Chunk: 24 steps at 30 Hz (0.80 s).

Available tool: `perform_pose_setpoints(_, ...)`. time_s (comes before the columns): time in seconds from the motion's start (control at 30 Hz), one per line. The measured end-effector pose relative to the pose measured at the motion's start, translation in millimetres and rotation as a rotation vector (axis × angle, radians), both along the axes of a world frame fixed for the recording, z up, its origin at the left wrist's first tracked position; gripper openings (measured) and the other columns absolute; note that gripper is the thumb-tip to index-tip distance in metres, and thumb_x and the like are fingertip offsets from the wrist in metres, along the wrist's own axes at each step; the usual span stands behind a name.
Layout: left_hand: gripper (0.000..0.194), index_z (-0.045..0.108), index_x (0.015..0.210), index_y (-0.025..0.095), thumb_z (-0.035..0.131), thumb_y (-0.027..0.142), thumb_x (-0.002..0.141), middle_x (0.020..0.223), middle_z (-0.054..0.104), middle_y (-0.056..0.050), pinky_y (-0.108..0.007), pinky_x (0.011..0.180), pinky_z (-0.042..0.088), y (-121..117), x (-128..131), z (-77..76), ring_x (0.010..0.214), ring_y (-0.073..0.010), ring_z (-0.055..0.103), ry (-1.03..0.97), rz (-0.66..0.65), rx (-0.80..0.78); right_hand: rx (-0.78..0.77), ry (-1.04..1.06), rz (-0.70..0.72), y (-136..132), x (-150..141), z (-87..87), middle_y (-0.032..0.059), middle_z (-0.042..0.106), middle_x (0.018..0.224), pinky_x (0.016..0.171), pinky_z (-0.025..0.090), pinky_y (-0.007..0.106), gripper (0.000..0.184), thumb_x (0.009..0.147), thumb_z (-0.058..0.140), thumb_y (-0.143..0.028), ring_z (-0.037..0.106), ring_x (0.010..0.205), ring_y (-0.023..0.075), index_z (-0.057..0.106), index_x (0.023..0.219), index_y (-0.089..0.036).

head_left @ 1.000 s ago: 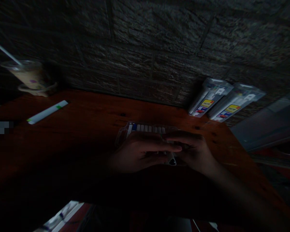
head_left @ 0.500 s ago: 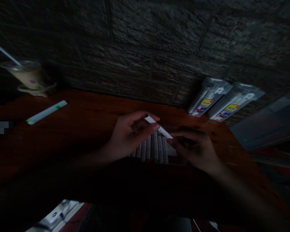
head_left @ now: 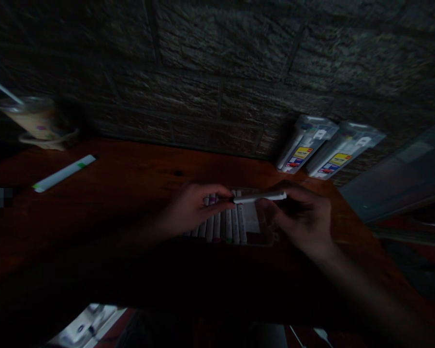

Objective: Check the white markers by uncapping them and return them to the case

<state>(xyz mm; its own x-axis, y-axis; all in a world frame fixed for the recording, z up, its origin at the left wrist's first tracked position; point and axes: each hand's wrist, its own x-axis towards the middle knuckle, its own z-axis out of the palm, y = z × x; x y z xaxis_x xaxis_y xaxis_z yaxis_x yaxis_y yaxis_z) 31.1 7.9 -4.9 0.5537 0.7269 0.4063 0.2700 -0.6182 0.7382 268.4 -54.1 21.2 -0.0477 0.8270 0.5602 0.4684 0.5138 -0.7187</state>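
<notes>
An open clear case (head_left: 258,239) of several white markers (head_left: 224,226) lies on the wooden table (head_left: 130,193) in front of me. My right hand (head_left: 304,220) grips one white marker (head_left: 260,196), which lies level above the case with its tip pointing left. My left hand (head_left: 194,208) rests over the row of markers, and its pinched fingertips meet that marker's left end. The scene is dim, so the finer finger detail is hard to read.
Two sealed marker packs (head_left: 304,145) (head_left: 342,152) lean on the dark brick wall at the back right. A loose white marker with a green band (head_left: 63,172) lies at the left. A plastic cup with a straw (head_left: 36,121) stands in the far left corner.
Both hands were closed together over the case; the left then lifted a marker out. The marker has now swung level and the right hand grips it, the left lowered onto the row.
</notes>
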Motion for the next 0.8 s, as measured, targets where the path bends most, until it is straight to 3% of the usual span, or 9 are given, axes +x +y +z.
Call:
perform_pose_setpoints(0.17, 0.015, 0.074, 0.102, 0.021, 0.07, 0.032, 0.093, 0.1, 0.077, -0.003, -0.028, 0.081, 0.051, -7, 1, -1.0, 0.092, -0.0189, 0.071, 0.099, -0.013, 0.195, 0.181, -0.119, 0.125, -10, -6, 0.9, 0.0031, 0.074, 0.082, 0.056, 0.051, 0.03, 0.015, 0.083, 0.08, -0.019, 0.067, 0.069, 0.0177, 0.074, 0.096, -0.025)
perform_pose_setpoints(0.33, 0.013, 0.073, 0.103, 0.019, 0.073, 0.023, 0.09, 0.102, 0.077, -0.005, -0.031, 0.086, 0.054, -12, 6, 0.7, 0.098, -0.02, 0.071, 0.055, -0.045, 0.353, 0.271, -0.178, 0.255, -17, -12, 2.0, 0.0046, 0.075, 0.084, 0.059, 0.055, 0.028, 0.02, 0.084, 0.077, -0.013, 0.069, 0.071, 0.0162, 0.075, 0.102, -0.021)
perform_pose_setpoints(0.53, 0.012, 0.072, 0.103, 0.018, 0.07, 0.018, 0.092, 0.103, 0.077, -0.006, -0.031, 0.086, 0.058, -18, 11, 1.4, 0.098, -0.0199, 0.073, 0.044, -0.06, 0.423, 0.341, -0.183, 0.318, -19, -14, 4.5, 0.0064, 0.076, 0.083, 0.064, 0.057, 0.024, 0.015, 0.088, 0.074, -0.012, 0.071, 0.075, 0.014, 0.075, 0.103, -0.013)
perform_pose_setpoints(0.8, 0.011, 0.073, 0.102, 0.018, 0.07, 0.019, 0.091, 0.101, 0.078, -0.007, -0.032, 0.086, 0.059, -18, 12, 0.6, 0.097, -0.021, 0.074, 0.034, -0.06, 0.445, 0.352, -0.178, 0.308, -21, -15, 4.9, 0.0049, 0.075, 0.082, 0.065, 0.057, 0.021, 0.016, 0.087, 0.075, -0.011, 0.071, 0.074, 0.0127, 0.075, 0.103, -0.014)
